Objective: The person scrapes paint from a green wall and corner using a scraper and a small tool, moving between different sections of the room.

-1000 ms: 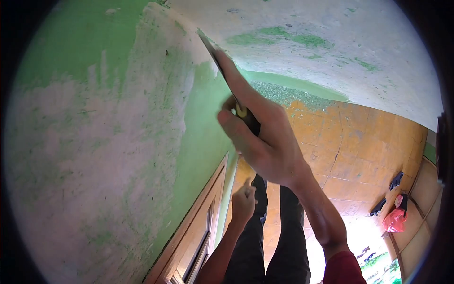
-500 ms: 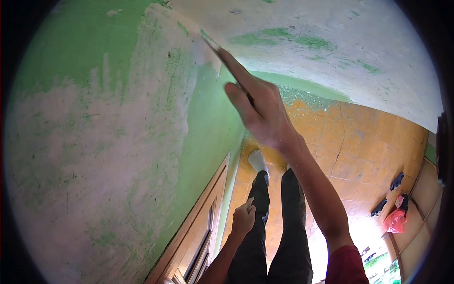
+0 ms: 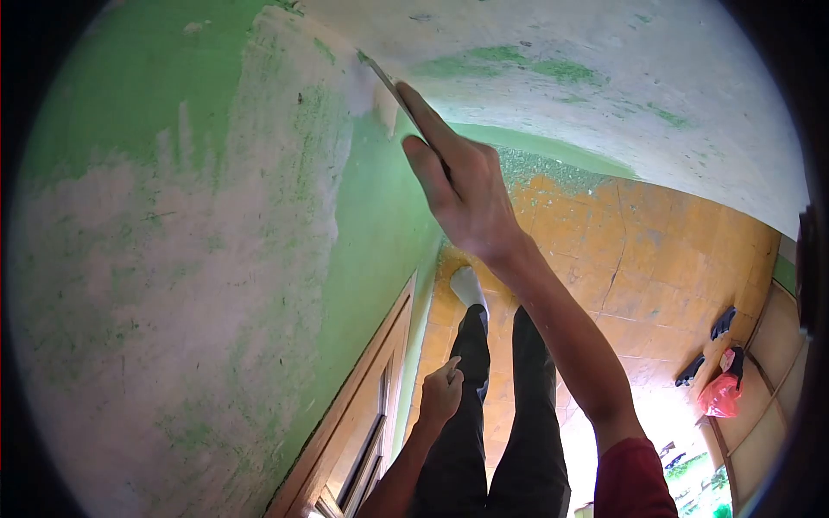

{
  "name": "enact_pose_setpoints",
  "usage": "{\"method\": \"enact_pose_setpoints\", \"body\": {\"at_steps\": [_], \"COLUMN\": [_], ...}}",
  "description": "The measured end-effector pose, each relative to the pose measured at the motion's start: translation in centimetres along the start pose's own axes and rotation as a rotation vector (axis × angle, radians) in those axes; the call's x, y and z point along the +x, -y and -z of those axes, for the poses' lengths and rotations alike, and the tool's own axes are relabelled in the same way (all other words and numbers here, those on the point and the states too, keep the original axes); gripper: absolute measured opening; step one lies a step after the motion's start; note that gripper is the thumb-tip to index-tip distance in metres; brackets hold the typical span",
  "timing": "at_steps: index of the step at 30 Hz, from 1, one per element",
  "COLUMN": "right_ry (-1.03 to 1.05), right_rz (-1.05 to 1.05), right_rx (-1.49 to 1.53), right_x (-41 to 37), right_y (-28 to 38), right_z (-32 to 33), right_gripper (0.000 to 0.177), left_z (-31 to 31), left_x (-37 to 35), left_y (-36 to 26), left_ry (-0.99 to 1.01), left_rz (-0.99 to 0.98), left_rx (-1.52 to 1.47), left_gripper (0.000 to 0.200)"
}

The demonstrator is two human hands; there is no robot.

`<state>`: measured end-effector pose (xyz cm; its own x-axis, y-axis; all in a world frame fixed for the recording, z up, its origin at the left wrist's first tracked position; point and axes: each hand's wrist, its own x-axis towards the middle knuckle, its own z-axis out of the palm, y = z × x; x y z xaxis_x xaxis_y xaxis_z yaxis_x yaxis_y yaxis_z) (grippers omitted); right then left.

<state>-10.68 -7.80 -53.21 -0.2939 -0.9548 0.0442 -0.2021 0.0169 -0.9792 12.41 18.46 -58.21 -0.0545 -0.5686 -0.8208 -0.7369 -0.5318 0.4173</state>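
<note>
My right hand (image 3: 462, 194) grips a thin flat scraper (image 3: 386, 82), seen nearly edge-on, with the fingers laid along it. Its tip meets the inner corner where the left wall (image 3: 190, 259) and the pale right wall (image 3: 553, 34) join. Green paint on both walls is partly stripped to a whitish layer. Lower down, my left hand (image 3: 441, 394) is closed in front of my dark trousers (image 3: 471, 414). What it holds, if anything, I cannot make out.
A wooden frame (image 3: 380, 371) runs along the lower left wall. Green flakes (image 3: 553, 173) lie on the orange tiled floor (image 3: 656, 250) by the right wall. Dark sandals (image 3: 724, 323) and a red plastic bag (image 3: 722, 395) are at the right. My foot (image 3: 467, 285) is near the corner.
My right hand and the scraper have shifted slightly left and up along the corner, and more of the blade shows. My left hand stays closed in about the same place.
</note>
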Motion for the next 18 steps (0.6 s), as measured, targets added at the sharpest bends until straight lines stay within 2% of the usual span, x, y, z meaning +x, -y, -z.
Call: {"method": "enact_pose_setpoints", "body": {"at_steps": [2, 6, 7, 9, 11, 12, 14, 18], "right_ry": [-0.011, 0.173, 0.179, 0.198, 0.221, 0.219, 0.291, 0.337], "right_rz": [0.105, -0.414, -0.477, -0.494, -0.462, -0.466, -0.495, -0.517], "right_rx": [0.047, -0.272, -0.263, -0.25, -0.226, -0.231, 0.091, 0.141], "right_x": [1.5, -1.5, -4.2, -6.0, -8.5, -9.1, -9.5, -7.8], "right_y": [-1.0, -14.0, -14.5, -13.6, -11.1, -9.4, -5.8, -1.2], "right_z": [-0.6, -2.5, -1.6, -1.3, -0.1, 0.6, 1.3, 2.6], "right_gripper": [0.05, 0.05, 0.053, 0.055, 0.066, 0.066, 0.072, 0.073], "left_z": [0.1, 0.3, 0.5, 0.5, 0.1, 0.3, 2.0, 4.1], "left_x": [0.1, 0.1, -1.1, 0.3, 0.9, 1.4, 1.7, 5.1], "left_y": [0.1, -2.2, -2.1, -2.1, -1.0, -2.3, -6.9, -14.6], "left_ry": [-0.063, -0.051, -0.031, -0.05, -0.034, -0.028, -0.048, -0.19], "left_rz": [-0.107, -0.093, -0.067, -0.059, -0.016, -0.016, 0.056, -0.263], "left_rx": [0.041, -0.015, -0.027, -0.057, -0.221, -0.222, -0.59, -0.693], "left_gripper": [0.036, 0.036, 0.035, 0.034, 0.032, 0.032, 0.035, 0.043]}}
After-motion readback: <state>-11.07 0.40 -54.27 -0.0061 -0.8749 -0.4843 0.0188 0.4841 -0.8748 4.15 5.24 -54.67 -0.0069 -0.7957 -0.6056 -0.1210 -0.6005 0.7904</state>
